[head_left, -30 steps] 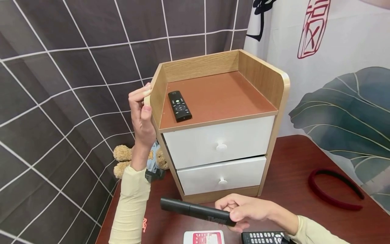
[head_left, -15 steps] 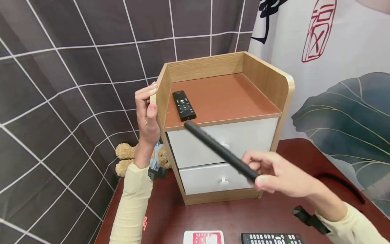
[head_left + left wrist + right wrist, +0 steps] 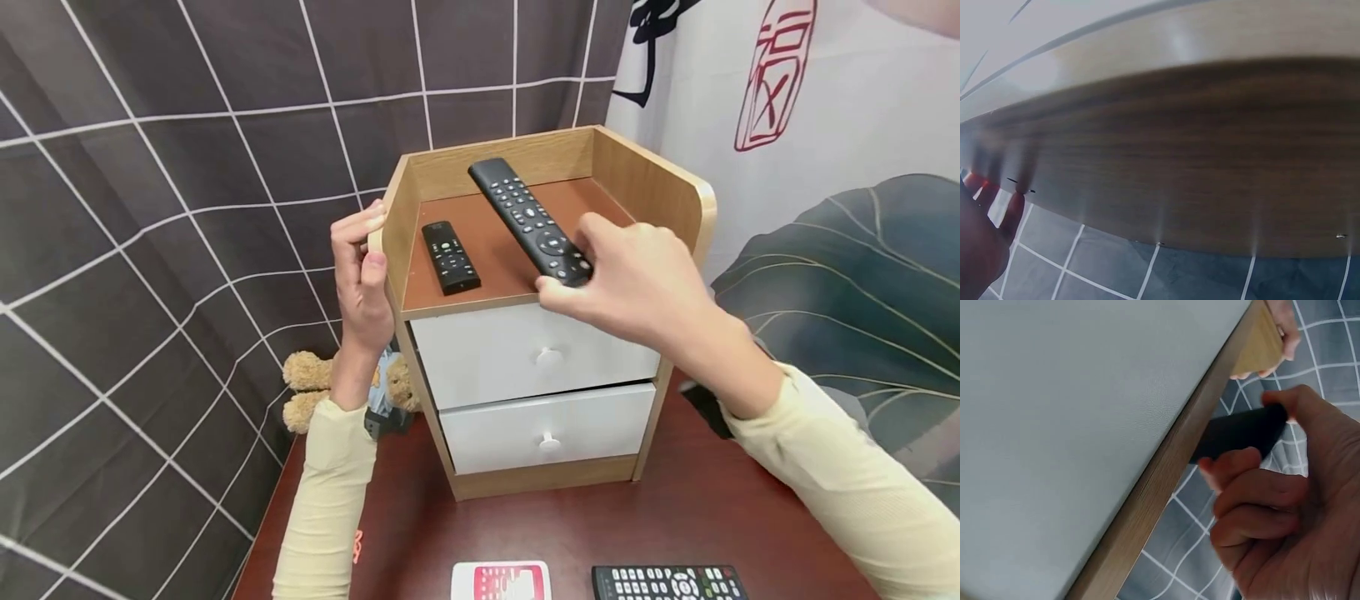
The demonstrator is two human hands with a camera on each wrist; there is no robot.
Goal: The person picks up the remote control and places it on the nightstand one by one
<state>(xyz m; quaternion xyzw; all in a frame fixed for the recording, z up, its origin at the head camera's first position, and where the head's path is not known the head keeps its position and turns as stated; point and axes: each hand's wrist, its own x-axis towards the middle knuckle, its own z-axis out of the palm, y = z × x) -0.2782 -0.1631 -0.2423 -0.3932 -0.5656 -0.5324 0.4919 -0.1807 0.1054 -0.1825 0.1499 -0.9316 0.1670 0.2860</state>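
The long black remote (image 3: 528, 219) is near the centre of the frame, tilted, its far end toward the upper left, over the brown top (image 3: 495, 258) of the cabinet (image 3: 517, 350); whether any part touches down is hard to tell. The right hand (image 3: 637, 279) pinches it by the near end, thumb at one long edge and fingers at the other, buttons facing up. Held so far back, the remote would likely dip at its free end, so a firm pinch and a slow, level wrist should serve best. The near end is best carried well past the cabinet's front edge, and a gap left from the shorter remote (image 3: 452, 258), left of centre, would avoid a knock. The left hand (image 3: 360, 279), farther left, grips the left wall (image 3: 401, 221); light, even pressure there should steady the cabinet without shifting it. Farther out, on the surface (image 3: 540, 529), a white-and-red device (image 3: 501, 582) and a many-buttoned remote (image 3: 667, 583) lie at the bottom of the frame, well apart from the work.
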